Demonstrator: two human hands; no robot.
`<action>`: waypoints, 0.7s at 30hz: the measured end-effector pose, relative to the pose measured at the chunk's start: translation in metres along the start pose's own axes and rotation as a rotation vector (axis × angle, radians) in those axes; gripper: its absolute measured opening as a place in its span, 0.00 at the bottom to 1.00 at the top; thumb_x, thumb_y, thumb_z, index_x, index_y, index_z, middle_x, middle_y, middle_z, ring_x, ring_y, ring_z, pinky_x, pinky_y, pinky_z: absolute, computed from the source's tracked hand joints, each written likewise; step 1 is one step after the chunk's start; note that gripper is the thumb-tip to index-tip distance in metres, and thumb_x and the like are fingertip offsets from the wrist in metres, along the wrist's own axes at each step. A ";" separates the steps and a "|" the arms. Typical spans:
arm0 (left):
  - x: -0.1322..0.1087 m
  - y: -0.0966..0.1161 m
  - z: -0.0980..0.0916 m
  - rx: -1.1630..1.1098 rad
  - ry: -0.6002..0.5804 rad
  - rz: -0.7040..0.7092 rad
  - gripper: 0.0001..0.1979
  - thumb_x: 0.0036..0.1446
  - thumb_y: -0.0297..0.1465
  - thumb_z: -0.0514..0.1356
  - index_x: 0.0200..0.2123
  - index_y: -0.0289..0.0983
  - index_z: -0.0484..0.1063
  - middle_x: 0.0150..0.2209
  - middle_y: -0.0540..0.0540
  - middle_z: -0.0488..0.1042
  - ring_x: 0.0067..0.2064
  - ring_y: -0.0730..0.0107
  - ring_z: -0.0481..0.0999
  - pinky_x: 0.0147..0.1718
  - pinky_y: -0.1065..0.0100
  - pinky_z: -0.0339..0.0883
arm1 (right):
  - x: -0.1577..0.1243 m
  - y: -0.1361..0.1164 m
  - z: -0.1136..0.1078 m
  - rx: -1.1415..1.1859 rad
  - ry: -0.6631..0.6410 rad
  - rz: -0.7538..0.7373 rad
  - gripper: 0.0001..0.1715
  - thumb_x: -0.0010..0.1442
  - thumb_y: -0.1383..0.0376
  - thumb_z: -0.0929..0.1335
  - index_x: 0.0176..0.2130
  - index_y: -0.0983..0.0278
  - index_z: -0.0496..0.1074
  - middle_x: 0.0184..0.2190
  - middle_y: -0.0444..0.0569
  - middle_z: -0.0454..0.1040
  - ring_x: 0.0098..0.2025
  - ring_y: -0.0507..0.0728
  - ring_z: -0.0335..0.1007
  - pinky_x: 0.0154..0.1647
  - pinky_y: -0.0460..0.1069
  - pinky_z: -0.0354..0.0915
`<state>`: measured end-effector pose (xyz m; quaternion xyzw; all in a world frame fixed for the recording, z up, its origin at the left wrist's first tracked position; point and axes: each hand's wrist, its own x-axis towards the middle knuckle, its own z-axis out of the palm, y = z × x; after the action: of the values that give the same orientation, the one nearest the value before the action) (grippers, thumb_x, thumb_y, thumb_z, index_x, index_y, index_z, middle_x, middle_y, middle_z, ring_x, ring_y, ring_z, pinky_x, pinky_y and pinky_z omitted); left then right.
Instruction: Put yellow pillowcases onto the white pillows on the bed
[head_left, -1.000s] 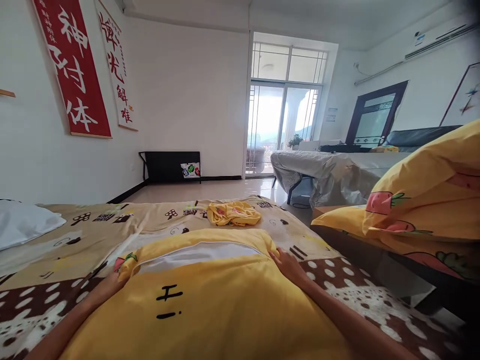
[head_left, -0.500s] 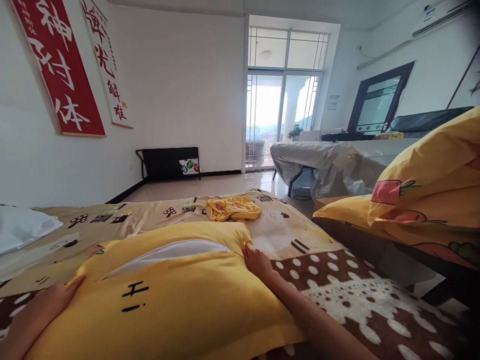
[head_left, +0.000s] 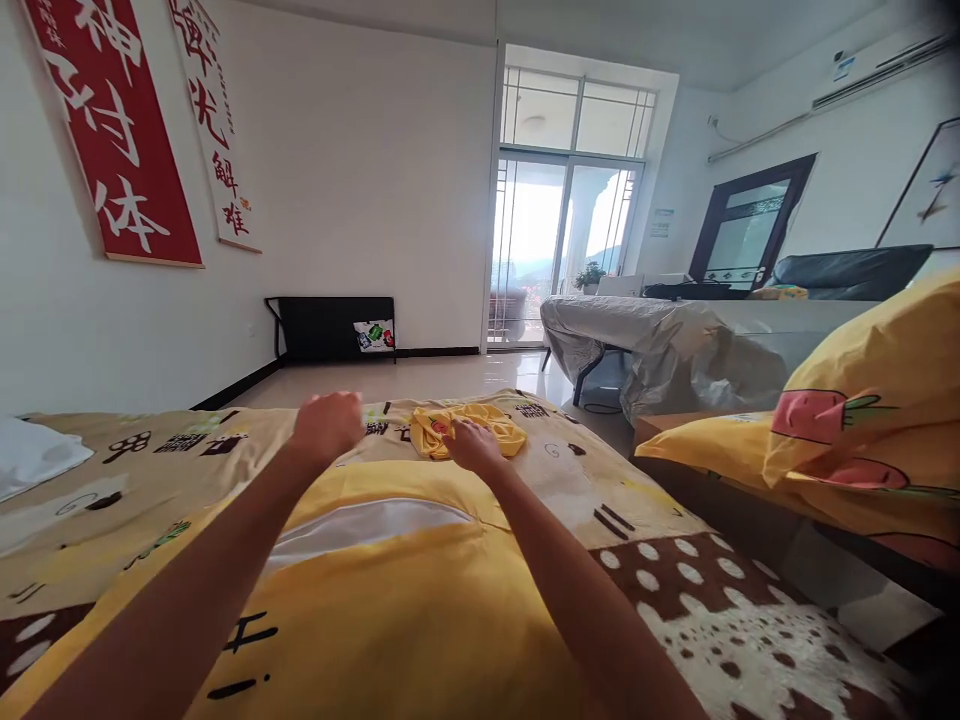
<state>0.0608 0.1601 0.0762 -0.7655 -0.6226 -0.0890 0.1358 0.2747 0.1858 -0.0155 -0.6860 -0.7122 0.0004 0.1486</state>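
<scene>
A yellow pillow (head_left: 390, 620) with "Hi" lettering lies in front of me on the patterned blanket (head_left: 577, 480). White inner fabric (head_left: 375, 522) shows through a slit near its far edge. Both my forearms reach over it. Beyond the pillow, my left hand (head_left: 330, 425) is over the far part of the blanket, its fingertips hidden behind the knuckles. My right hand (head_left: 474, 445) has its fingers stretched out over a crumpled yellow cloth (head_left: 506, 432). Whether those fingers touch the cloth is hard to tell.
Yellow bedding (head_left: 892, 400) with a radish print is piled at the right. Part of a white pillow or cloth (head_left: 37, 458) lies at the left edge. Past the bed stand a plastic-covered table (head_left: 600, 315) and a black folded item (head_left: 322, 330) against the wall.
Both hands have left the sides of the yellow pillow and reached forward past it. The right hand is now at the crumpled cloth, and the view has shifted slightly.
</scene>
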 end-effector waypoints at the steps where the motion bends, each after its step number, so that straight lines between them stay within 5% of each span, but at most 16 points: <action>1: 0.012 0.024 0.005 -0.013 -0.025 0.030 0.14 0.54 0.25 0.51 0.40 0.33 0.73 0.43 0.37 0.77 0.48 0.55 0.74 0.52 0.55 0.59 | 0.006 -0.013 0.011 0.024 -0.013 -0.017 0.22 0.65 0.60 0.57 0.52 0.64 0.69 0.53 0.58 0.71 0.55 0.62 0.66 0.55 0.56 0.57; 5: 0.015 0.074 0.076 -0.087 -0.143 0.095 0.17 0.59 0.27 0.48 0.45 0.32 0.74 0.45 0.35 0.77 0.49 0.57 0.75 0.56 0.53 0.56 | 0.002 -0.034 0.072 0.116 -0.111 -0.081 0.20 0.65 0.63 0.56 0.47 0.66 0.73 0.48 0.56 0.75 0.52 0.60 0.69 0.54 0.55 0.58; 8: -0.012 0.068 0.144 -0.145 -0.227 0.116 0.21 0.63 0.32 0.45 0.53 0.32 0.69 0.56 0.36 0.70 0.59 0.58 0.67 0.57 0.55 0.57 | -0.008 -0.016 0.107 0.178 -0.135 -0.087 0.21 0.67 0.63 0.55 0.47 0.65 0.72 0.49 0.53 0.74 0.55 0.57 0.66 0.56 0.53 0.57; 11: -0.029 0.054 0.185 -0.195 -0.253 0.098 0.25 0.65 0.35 0.42 0.61 0.32 0.60 0.63 0.40 0.60 0.65 0.62 0.56 0.62 0.56 0.50 | -0.001 0.017 0.120 0.208 -0.125 -0.033 0.21 0.66 0.59 0.56 0.49 0.63 0.71 0.56 0.53 0.69 0.62 0.56 0.57 0.63 0.54 0.47; 14: -0.025 0.048 0.195 -0.250 -0.264 0.109 0.26 0.65 0.38 0.43 0.61 0.34 0.60 0.64 0.43 0.59 0.66 0.63 0.55 0.63 0.55 0.47 | 0.015 0.054 0.125 0.216 -0.154 0.080 0.24 0.66 0.56 0.55 0.55 0.60 0.68 0.61 0.51 0.63 0.66 0.57 0.49 0.65 0.58 0.40; 17: -0.017 0.049 0.193 -0.309 -0.287 0.103 0.26 0.65 0.39 0.43 0.61 0.35 0.61 0.64 0.44 0.59 0.66 0.64 0.54 0.63 0.55 0.47 | 0.021 0.084 0.130 0.211 -0.200 0.220 0.28 0.67 0.54 0.52 0.59 0.58 0.63 0.64 0.51 0.58 0.66 0.59 0.48 0.63 0.61 0.44; 21: -0.018 0.049 0.189 -0.375 -0.285 0.067 0.25 0.65 0.39 0.43 0.60 0.35 0.62 0.63 0.44 0.61 0.66 0.64 0.55 0.63 0.55 0.47 | 0.012 0.096 0.121 0.182 -0.215 0.305 0.30 0.67 0.54 0.51 0.63 0.60 0.58 0.65 0.53 0.56 0.66 0.59 0.48 0.61 0.60 0.49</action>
<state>0.0990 0.1947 -0.1134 -0.8024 -0.5823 -0.0894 -0.0950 0.3425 0.2276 -0.1481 -0.7659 -0.6087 0.1603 0.1312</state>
